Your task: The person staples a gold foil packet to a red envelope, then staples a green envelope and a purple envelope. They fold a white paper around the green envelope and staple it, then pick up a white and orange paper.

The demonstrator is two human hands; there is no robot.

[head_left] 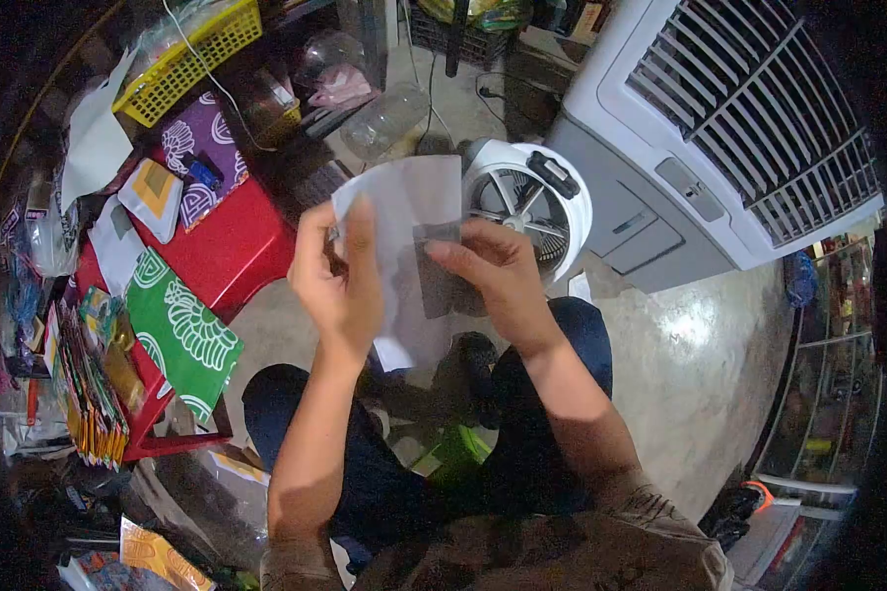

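Note:
A thin white sheet with a greyish, see-through right part hangs upright between my hands, above my lap. My left hand pinches its left edge, thumb on the near face and fingers curled behind. At the right edge my right hand holds the sheet, with the thumb stretched across a small dark grey rectangular patch. The fingertips behind the sheet are hidden.
A red table at the left carries purple and green patterned pieces, papers and packets. A yellow basket is behind it. Ahead stand a round white fan and a large air cooler. Shelves line the right.

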